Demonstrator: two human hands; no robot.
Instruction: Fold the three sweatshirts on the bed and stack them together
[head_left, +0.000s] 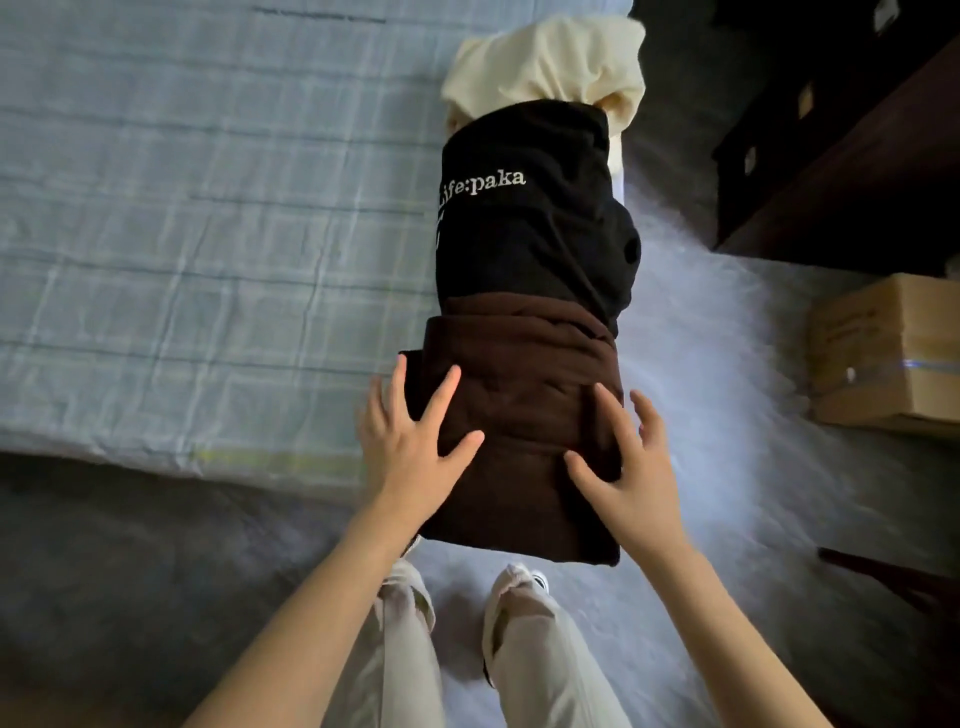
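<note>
- Brown folded fleece sweatshirt (519, 441) lies nearest, at the checked bed's (208, 208) right edge; left hand (410, 441) and right hand (628, 467) rest spread on it, grasping nothing.
- Black lettered sweatshirt (530, 223) beyond, folded, partly beneath.
- Cream sweatshirt (545, 62) farthest looks bunched; squaring probably remains.

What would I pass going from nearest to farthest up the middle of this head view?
The person's trouser legs → brown sweatshirt → black sweatshirt with white lettering → cream sweatshirt.

Both spread hands, left hand (415, 441) and right hand (631, 470), on the folded brown sweatshirt (524, 395).
</note>
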